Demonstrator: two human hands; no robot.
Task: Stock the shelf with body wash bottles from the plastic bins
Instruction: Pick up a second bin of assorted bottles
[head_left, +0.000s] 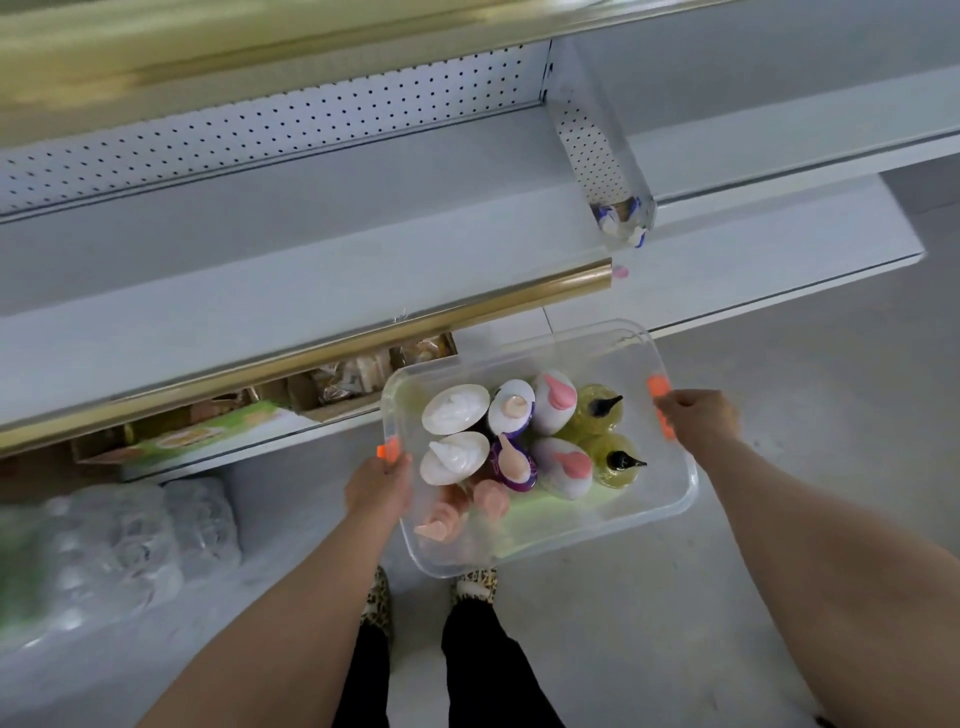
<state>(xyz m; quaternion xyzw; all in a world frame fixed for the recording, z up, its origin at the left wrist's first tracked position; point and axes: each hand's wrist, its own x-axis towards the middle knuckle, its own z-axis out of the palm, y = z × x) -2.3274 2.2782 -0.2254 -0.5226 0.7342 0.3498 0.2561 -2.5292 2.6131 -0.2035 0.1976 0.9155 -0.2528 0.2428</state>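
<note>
I hold a clear plastic bin (670, 499) in front of me, above the floor, just below the shelf front. My left hand (378, 491) grips its left rim by an orange handle clip. My right hand (698, 418) grips the right rim at the other orange clip. Inside stand several pump bottles seen from above: two white ones (456, 434), purple ones with peach pumps (511, 436), white ones with pink pumps (558, 431), two yellow ones with black pumps (608, 431). The grey shelf board (291, 260) above is bare.
A clear divider (597, 140) stands on the shelf at the right, with bottles (621, 218) seen through its front end. A gold price rail (311, 348) edges the shelf. Below are boxed goods (208, 431) and wrapped packs (119, 540). My feet (431, 592) stand under the bin.
</note>
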